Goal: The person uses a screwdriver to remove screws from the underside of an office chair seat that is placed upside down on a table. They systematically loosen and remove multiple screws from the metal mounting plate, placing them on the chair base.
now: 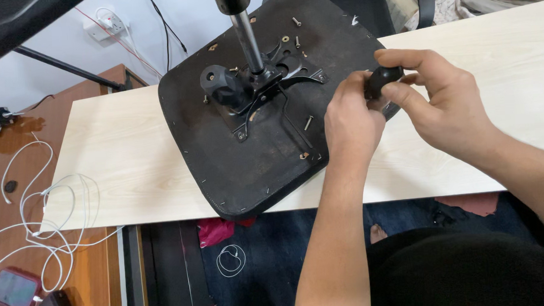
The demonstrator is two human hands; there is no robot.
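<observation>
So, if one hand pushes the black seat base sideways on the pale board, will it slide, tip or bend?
The seat base looks rigid, so it would probably not bend. It lies flat but overhangs the pale board at its near edge, so a push toward the person might tip it off. The metal column standing from its middle likely adds top weight.

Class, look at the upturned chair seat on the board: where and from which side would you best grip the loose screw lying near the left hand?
Pinch the screw across its shank from above, probably with two fingers. It lies flat on the seat, head up-right, with bare seat on both sides.
</observation>
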